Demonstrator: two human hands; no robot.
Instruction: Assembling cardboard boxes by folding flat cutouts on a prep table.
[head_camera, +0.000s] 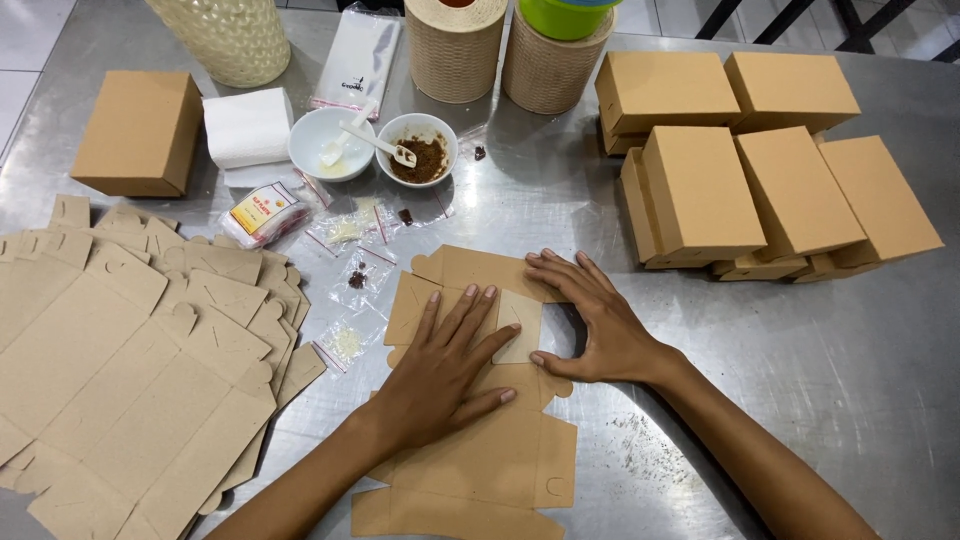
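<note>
A flat brown cardboard box blank (480, 455) lies on the steel table (840, 360) in front of me. My left hand (445, 365) presses flat on its middle, fingers spread. My right hand (590, 320) rests palm down on the blank's upper right part, fingers pointing left. Between the two hands a lighter inner panel (520, 325) of the blank shows. Neither hand grips anything.
A pile of flat blanks (130, 350) lies at left. Several folded brown boxes (760, 170) stand at right, one more box (140, 130) at far left. Two white bowls (418, 148) with spoons, small zip bags (360, 270), a napkin stack (248, 125) and woven rolls (455, 45) sit behind.
</note>
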